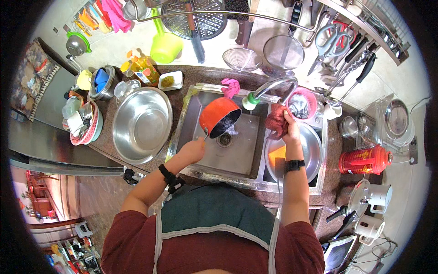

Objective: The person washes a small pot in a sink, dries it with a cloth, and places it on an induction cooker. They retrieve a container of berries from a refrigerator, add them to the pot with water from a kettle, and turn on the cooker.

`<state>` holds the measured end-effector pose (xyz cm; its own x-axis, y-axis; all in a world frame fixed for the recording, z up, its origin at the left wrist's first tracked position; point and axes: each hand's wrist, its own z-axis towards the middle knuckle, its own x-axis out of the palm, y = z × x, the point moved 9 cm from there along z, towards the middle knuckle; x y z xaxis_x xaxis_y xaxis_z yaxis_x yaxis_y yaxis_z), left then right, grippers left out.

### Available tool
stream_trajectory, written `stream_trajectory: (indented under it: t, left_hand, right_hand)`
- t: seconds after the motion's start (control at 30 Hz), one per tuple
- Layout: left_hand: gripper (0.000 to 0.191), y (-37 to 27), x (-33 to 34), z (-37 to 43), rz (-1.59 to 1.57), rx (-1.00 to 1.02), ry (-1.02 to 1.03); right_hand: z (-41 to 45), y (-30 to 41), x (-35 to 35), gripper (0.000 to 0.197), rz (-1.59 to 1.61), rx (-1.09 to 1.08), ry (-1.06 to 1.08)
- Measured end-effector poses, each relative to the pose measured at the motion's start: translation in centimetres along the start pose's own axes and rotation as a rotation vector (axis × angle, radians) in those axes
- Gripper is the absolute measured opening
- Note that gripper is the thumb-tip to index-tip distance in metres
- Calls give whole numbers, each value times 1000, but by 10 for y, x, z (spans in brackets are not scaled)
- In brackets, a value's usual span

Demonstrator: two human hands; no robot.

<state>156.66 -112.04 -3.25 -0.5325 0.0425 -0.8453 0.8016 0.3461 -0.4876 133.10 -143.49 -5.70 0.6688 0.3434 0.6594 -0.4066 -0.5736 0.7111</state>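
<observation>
My left hand (192, 150) is closed on the handle of an orange saucepan (219, 114), which is tilted over the large basin of a steel sink (239, 161); whitish water or foam shows at its rim. In my right hand (292, 128) is a dark red cloth (276, 121), near the base of the curved faucet (277, 82). The faucet's green-and-white nozzle (251, 101) hangs right of the pan. Below my right hand, a steel bowl (313, 154) sits over the smaller basin with an orange sponge (276, 156) in it.
A large steel basin (142, 125) stands on the counter left of the sink. A pink cloth (231, 88) lies on the sink's back rim, and a pink basket (304, 102) stands behind the bowl. At right are a red thermos (362, 160) and a pressure cooker (357, 198). Strainers (284, 51) hang above.
</observation>
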Motion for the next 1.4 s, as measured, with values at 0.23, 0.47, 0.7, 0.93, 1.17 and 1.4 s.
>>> stream_trajectory:
  t: [0.23, 0.47, 0.7, 0.93, 1.17, 1.4]
  left_hand:
    - [20, -6, -41, -47, 312, -254, 109]
    - [17, -11, -44, -78, 363, -194, -7]
    - [15, -21, -29, -106, 414, -260, 15]
    - [20, -14, -2, -141, -184, -398, -37]
    - [22, -104, 41, -176, -1948, -439, 162]
    - [29, -127, 11, -295, -1871, -270, 602]
  right_hand:
    - [-94, -20, 54, 35, 44, 102, 55]
    - [-138, -41, 37, 33, 79, 161, 14]
    - [-166, -46, 39, 36, 129, 252, 45]
    - [-177, -89, 19, 25, -22, 245, 83]
    - [-277, -133, 172, 55, -1165, -702, 270]
    - [-318, -44, 230, 45, -1088, -785, 96]
